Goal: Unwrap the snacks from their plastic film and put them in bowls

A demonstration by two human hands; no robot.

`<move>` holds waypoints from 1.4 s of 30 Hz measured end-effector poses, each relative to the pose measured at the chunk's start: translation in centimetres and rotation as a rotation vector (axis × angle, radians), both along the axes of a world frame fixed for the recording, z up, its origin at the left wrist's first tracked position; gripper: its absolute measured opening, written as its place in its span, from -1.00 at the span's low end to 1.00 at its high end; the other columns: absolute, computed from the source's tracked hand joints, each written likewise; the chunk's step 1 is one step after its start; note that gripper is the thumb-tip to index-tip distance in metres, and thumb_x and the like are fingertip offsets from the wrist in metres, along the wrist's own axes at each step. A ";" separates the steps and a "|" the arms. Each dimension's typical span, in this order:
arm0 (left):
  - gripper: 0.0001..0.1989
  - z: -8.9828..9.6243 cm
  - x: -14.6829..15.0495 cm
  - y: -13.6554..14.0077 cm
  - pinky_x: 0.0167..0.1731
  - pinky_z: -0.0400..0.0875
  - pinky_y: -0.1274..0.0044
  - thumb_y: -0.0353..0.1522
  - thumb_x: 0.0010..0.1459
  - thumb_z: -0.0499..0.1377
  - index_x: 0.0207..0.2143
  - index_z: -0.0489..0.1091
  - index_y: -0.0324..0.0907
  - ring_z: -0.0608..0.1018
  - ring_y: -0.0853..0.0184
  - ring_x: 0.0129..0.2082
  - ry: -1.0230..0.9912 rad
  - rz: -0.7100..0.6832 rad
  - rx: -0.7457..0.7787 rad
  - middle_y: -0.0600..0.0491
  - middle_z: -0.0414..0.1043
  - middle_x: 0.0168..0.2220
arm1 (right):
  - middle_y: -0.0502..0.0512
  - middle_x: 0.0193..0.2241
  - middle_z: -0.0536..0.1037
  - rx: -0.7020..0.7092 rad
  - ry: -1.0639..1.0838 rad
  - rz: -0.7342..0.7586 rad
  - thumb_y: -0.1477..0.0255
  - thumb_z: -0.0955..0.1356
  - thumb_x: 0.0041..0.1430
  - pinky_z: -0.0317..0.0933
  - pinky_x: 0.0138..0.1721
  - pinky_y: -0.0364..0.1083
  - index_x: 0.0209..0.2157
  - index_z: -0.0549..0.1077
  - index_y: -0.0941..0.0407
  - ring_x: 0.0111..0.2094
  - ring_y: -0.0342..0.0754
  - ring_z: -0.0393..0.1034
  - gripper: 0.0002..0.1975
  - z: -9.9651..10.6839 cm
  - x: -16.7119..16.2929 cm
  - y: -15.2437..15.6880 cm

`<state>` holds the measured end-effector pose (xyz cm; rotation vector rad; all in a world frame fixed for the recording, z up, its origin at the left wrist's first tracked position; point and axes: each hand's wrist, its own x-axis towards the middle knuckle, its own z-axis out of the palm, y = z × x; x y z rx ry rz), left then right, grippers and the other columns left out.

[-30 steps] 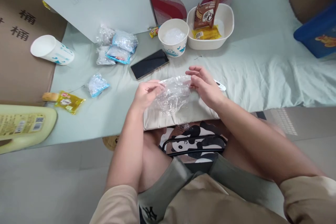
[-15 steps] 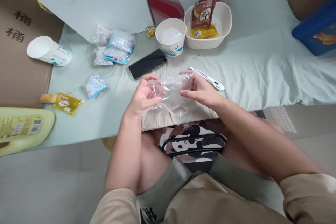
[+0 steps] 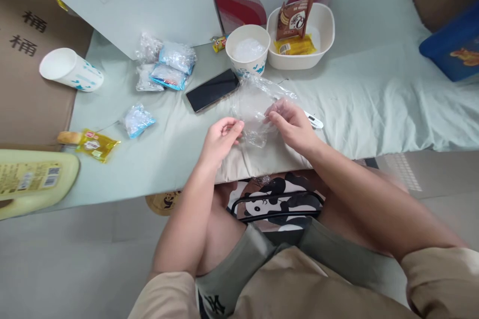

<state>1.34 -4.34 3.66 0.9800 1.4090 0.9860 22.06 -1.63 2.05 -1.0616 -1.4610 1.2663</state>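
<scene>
A sheet of clear plastic wrap stretches between my hands over the cloth near the table's front edge. My left hand pinches its near left side, thumb against the fingers. My right hand is closed on its right side, thumb and index finger together. The film's far part reaches towards a paper cup with crumpled clear plastic inside. A black phone lies to the left of the film. Partly hidden behind my right hand is a white utility knife.
A white bowl holds brown and yellow snack packets. Several bubble-wrapped packets and a single one lie left. Beyond are a tipped paper cup, a yellow wrapper and a pale yellow jug. Boxes line the back.
The plastic wrap has spread away from me, towards the cup and over part of the knife. My left hand has moved right and closed more; both hands are now nearer each other.
</scene>
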 end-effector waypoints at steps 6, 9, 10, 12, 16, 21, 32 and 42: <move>-0.61 0.5 0.3 0.6 -0.61 0.22 0.72 -0.32 -0.22 0.56 -0.36 0.51 -0.25 0.39 0.59 -0.58 -0.358 0.083 -0.205 0.15 0.42 -0.49 | 0.03 -0.37 0.52 0.034 0.001 0.008 0.08 0.40 0.27 0.32 -0.14 0.00 -0.30 0.40 0.07 -0.30 -0.06 0.41 -0.67 0.1 -0.3 -0.2; -0.66 0.6 0.1 0.9 -0.64 0.17 0.72 -0.27 -0.14 0.53 -0.40 0.50 -0.25 0.33 0.61 -0.62 -0.466 0.134 -0.225 0.17 0.37 -0.54 | 0.03 -0.37 0.49 0.041 -0.020 0.004 0.10 0.40 0.28 0.31 -0.14 0.01 -0.31 0.41 0.07 -0.30 -0.06 0.38 -0.68 0.2 -0.3 -0.3; -0.69 0.5 0.0 1.0 -0.64 0.17 0.71 -0.26 -0.10 0.51 -0.41 0.50 -0.25 0.33 0.60 -0.62 -0.461 0.148 -0.214 0.17 0.37 -0.54 | 0.03 -0.37 0.50 0.044 -0.025 0.005 0.10 0.40 0.28 0.30 -0.14 0.01 -0.31 0.41 0.07 -0.30 -0.06 0.38 -0.69 0.2 -0.3 -0.3; -0.77 0.5 0.0 1.0 -0.62 0.19 0.71 -0.32 -0.04 0.47 -0.42 0.51 -0.24 0.35 0.60 -0.61 -0.383 0.181 -0.144 0.15 0.40 -0.52 | 0.04 -0.37 0.52 0.053 -0.036 0.009 0.11 0.38 0.30 0.30 -0.14 0.01 -0.32 0.41 0.07 -0.30 -0.06 0.39 -0.70 0.2 -0.2 -0.4; -0.87 0.4 0.1 0.9 -0.59 0.22 0.70 -0.41 0.01 0.38 -0.48 0.48 -0.21 0.38 0.57 -0.59 -0.291 0.197 -0.025 0.15 0.41 -0.53 | 0.04 -0.38 0.54 0.075 -0.040 0.012 0.12 0.37 0.31 0.29 -0.17 -0.01 -0.32 0.41 0.06 -0.32 -0.07 0.40 -0.71 0.0 -0.2 -0.4; -0.84 0.4 0.1 1.1 -0.53 0.34 0.69 -0.40 0.02 0.33 -0.48 0.38 -0.17 0.45 0.54 -0.54 -0.353 0.233 -0.029 0.16 0.40 -0.50 | 0.03 -0.40 0.49 0.090 -0.037 0.022 0.15 0.36 0.32 0.27 -0.21 -0.01 -0.32 0.40 0.07 -0.34 -0.07 0.37 -0.72 -0.2 -0.3 -0.4; -0.64 0.5 -0.5 1.2 -0.52 0.37 0.68 -0.27 -0.09 0.50 -0.33 0.44 -0.18 0.47 0.54 -0.54 -0.411 0.114 0.010 0.15 0.45 -0.46 | 0.03 -0.38 0.47 0.063 -0.046 0.026 0.09 0.36 0.32 0.28 -0.16 0.03 -0.31 0.37 0.04 -0.30 -0.03 0.36 -0.70 -0.5 -0.3 -0.4; -0.40 -0.1 0.6 0.7 -0.41 0.41 0.66 -0.56 -0.14 0.39 -0.04 0.32 -0.08 0.53 0.50 -0.47 -0.095 0.107 0.020 0.15 0.53 -0.32 | 0.05 -0.38 0.48 0.171 -0.190 0.008 0.10 0.32 0.34 0.24 -0.17 0.03 -0.34 0.42 0.05 -0.33 -0.02 0.36 -0.68 -0.2 -0.7 -1.2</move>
